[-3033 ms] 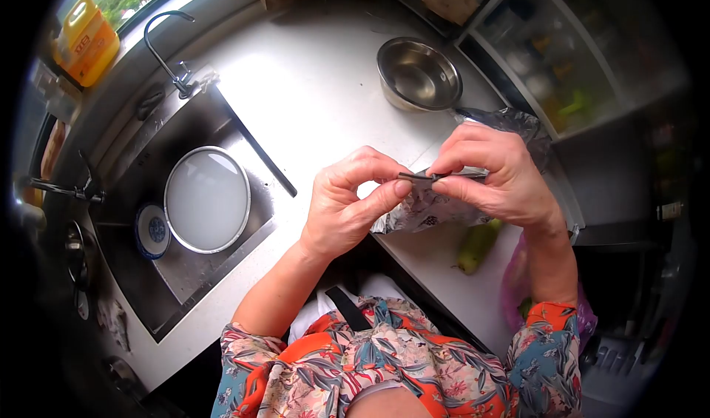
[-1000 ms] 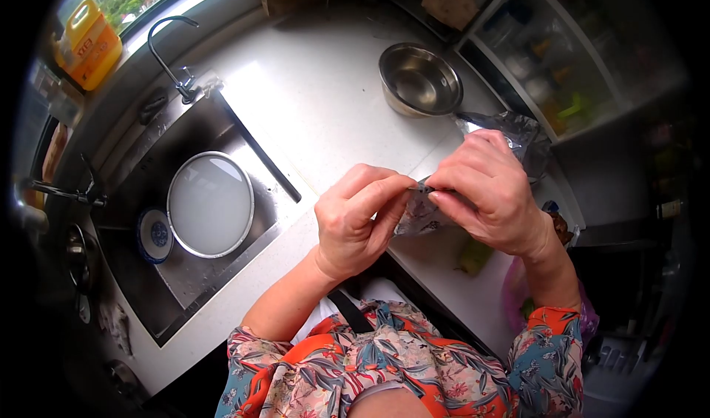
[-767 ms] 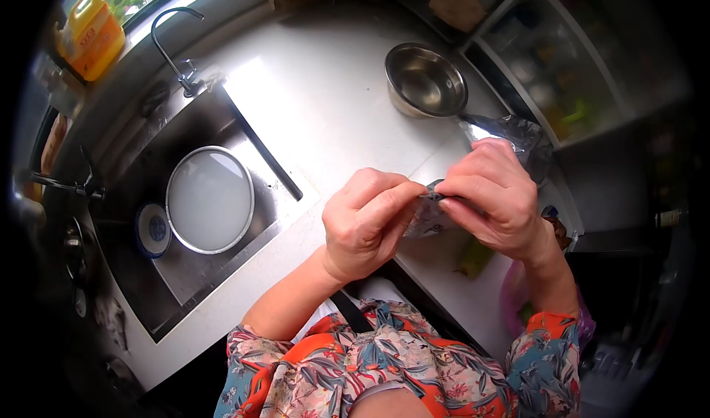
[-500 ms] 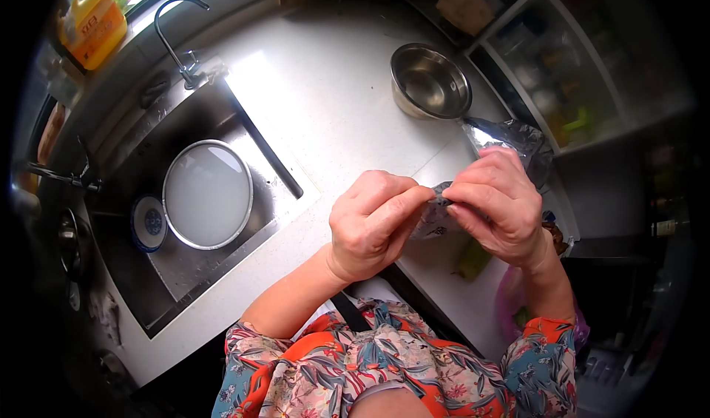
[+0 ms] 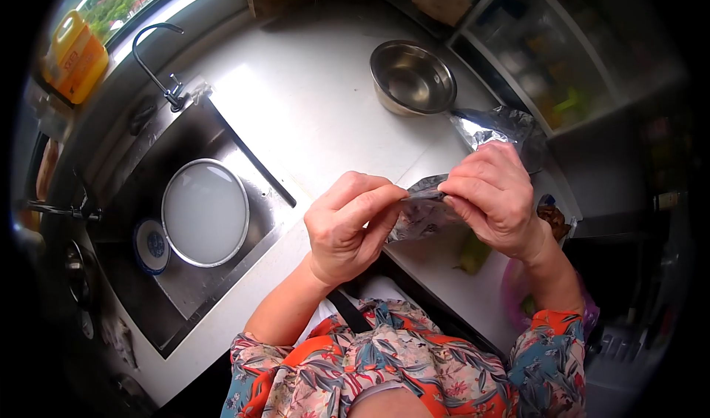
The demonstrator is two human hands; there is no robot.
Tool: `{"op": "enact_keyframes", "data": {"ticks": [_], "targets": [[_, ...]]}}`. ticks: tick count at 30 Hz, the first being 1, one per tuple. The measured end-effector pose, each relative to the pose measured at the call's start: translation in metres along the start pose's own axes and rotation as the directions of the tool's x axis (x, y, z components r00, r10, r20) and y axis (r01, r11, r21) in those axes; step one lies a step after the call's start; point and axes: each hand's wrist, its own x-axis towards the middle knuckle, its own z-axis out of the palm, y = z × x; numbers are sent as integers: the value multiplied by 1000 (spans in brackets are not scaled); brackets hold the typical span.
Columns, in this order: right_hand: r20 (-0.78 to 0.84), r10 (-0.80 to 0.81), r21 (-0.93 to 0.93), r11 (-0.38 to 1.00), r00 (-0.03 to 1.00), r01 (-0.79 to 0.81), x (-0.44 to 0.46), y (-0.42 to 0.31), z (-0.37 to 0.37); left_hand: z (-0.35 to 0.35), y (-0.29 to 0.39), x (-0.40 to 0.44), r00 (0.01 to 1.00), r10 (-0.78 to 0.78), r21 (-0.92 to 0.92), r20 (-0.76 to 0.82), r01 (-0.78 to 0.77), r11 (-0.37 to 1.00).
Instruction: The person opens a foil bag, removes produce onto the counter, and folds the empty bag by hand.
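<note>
Head view, looking down on a pale worktop (image 5: 318,115) beside a sink: near the centre, silver bag (image 5: 423,222) between the two hands, over the near part of the worktop, with upper edge drawn across the gap. Left hand (image 5: 346,229) pinching the bag's edge at one end, thumb against forefinger, remaining fingers curled. Right hand (image 5: 494,200) pinching the same edge at the other end, knuckles raised. Just beyond the right hand, crumpled foil-like sheet (image 5: 521,126), impossible to tell whether joined to the bag. Farther back, upright on the worktop, steel bowl (image 5: 416,76), near the foil-like sheet. Below the right hand, green vegetable (image 5: 472,255), partly hidden; beside the right forearm, pink plastic bag (image 5: 512,294) and small brown item (image 5: 555,222), too obscured to identify. To the left, steel sink (image 5: 181,296) containing round pale vessel (image 5: 247,212) and, just beside it, blue-and-white dish (image 5: 153,246), tilted. At the sink's far corner, slim curved tap (image 5: 138,54); by the window, orange jug (image 5: 80,64). At upper right, cabinet (image 5: 543,44) with translucent front, contents blurred.
</note>
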Motion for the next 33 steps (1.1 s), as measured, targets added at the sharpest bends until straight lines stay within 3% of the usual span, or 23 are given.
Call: {"op": "enact_keyframes", "data": {"ticks": [11,16,20,24,33], "targets": [[-26,42,140,989,999,-38,2,-6,5,7,3,4,981,-174,-238,85,189,953],[-23,45,98,994,999,-43,-1,-3,3,2,4,2,973,-184,-131,143,203,970],[40,125,-25,992,991,-124,-27,23,-13,3,-2,-4,978,-201,-199,62,209,958],[35,180,-17,984,983,-179,-35,25,-21,7,-6,-4,971,-236,-312,50,239,920],[26,152,153,976,988,-154,-21,18,-11,8,-4,-3,922,-369,-418,116,383,824]]}}
